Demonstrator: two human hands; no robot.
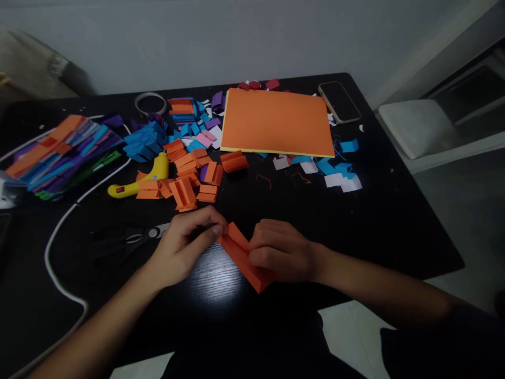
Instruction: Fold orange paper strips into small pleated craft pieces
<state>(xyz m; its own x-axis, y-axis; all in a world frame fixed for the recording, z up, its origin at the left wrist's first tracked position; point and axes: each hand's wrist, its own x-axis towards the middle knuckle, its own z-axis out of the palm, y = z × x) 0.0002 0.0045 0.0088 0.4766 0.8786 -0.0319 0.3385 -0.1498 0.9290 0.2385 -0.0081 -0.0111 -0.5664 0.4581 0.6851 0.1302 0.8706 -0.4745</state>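
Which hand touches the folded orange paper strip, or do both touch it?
Touching, both. In the head view, left hand pinches the orange paper strip at its upper end; right hand presses on it.

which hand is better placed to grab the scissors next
Left. The left hand pinches the folded orange paper piece right beside the black-handled scissors; the right hand sits on the far side.

Matt orange paper (242, 256) is seen folded at lower centre. The black table (394, 221) appears glossy, reflecting light. At left, a yellow glue gun (138, 181) looks smooth plastic.
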